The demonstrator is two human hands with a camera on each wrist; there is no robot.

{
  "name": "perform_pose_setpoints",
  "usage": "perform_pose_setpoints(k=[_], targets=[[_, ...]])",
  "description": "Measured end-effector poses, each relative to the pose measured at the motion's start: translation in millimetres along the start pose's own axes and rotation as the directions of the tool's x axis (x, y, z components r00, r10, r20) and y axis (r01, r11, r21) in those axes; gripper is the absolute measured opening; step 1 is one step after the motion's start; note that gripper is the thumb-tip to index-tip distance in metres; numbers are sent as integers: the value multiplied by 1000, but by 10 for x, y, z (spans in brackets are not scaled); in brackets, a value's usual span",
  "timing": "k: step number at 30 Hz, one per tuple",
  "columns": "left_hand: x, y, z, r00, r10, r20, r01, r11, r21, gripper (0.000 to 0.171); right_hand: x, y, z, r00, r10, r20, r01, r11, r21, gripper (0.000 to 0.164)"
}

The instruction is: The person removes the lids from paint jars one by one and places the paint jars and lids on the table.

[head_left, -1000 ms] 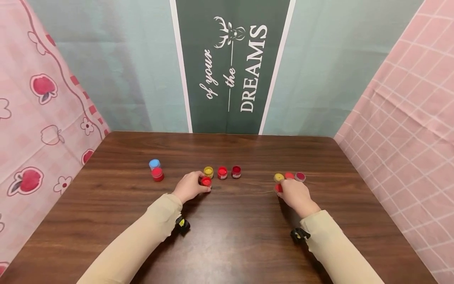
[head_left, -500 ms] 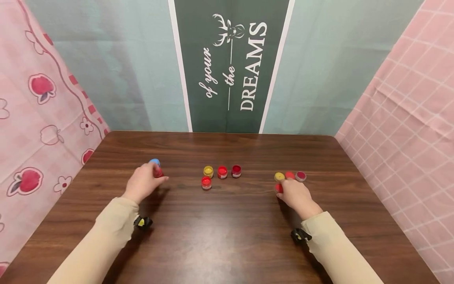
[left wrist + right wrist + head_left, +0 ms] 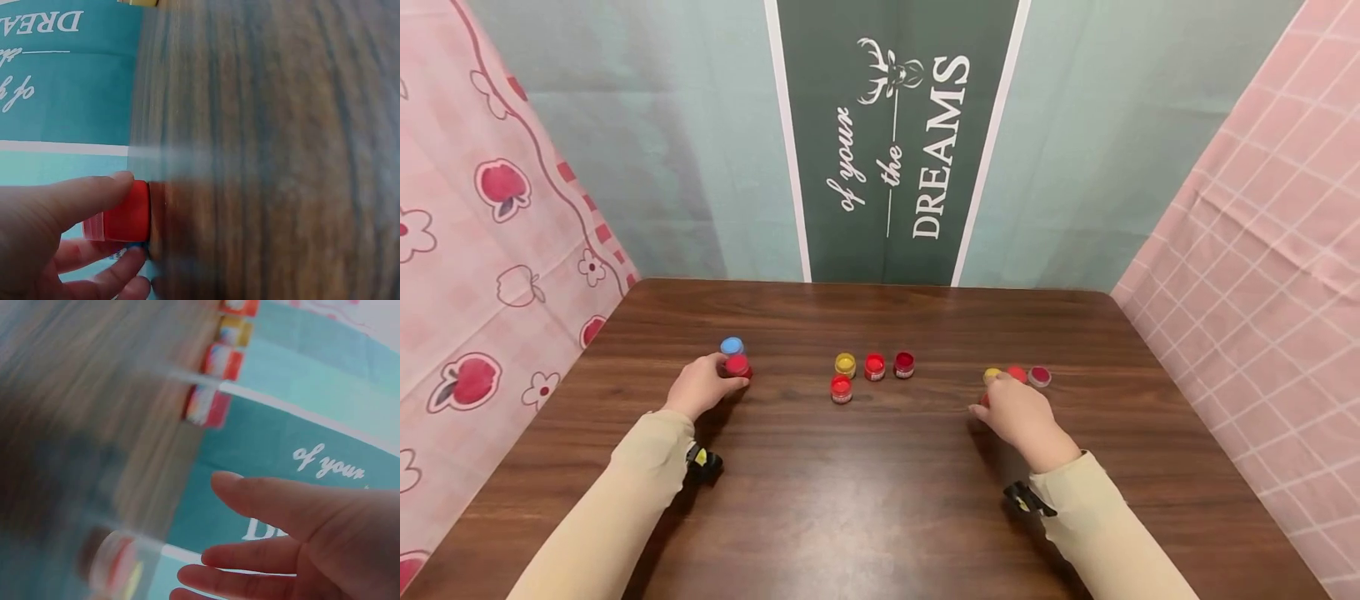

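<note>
My left hand grips a small red paint jar at the table's left, thumb on one side and fingers on the other. A clear ridged lid tops this jar in the left wrist view. Right behind it stands a blue jar. My right hand hovers over a group of lids at the right, thumb and fingers spread apart. A red lid is mostly hidden under it. Just beyond the fingers lie a yellow lid, another red lid and a dark red lid.
Mid-table, uncovered jars form a back row: yellow, red and dark red. Another uncovered red jar stands in front of the yellow one. Cloth hangings border the wooden table behind and at both sides.
My left hand has let go of the front red jar mid-table, moved left and taken hold of the red jar beside the blue one. My right thumb has spread away from the near red lid.
</note>
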State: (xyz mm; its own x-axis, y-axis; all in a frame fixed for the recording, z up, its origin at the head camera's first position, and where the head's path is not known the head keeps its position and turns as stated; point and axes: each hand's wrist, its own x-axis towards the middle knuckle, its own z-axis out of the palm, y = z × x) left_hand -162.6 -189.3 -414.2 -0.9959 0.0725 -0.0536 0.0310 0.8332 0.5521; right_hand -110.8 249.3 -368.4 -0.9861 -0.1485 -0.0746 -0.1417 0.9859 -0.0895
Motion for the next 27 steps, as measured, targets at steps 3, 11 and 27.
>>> perform_pose_setpoints(k=[3,11,27], targets=[[15,8,18,1000,15,1,-15,1000,-19,42,-21,-117,-40,999,-38,21,38,999,8,45],[-55,272,68,994,85,-67,-95,981,-168,35,-90,-499,-188,975,-224,-14,224,969,109,51],[-624,1411,374,884,459,-85,-445,772,-454,26,-238,-1205,-483,893,-343,-289,419,870,259,46]])
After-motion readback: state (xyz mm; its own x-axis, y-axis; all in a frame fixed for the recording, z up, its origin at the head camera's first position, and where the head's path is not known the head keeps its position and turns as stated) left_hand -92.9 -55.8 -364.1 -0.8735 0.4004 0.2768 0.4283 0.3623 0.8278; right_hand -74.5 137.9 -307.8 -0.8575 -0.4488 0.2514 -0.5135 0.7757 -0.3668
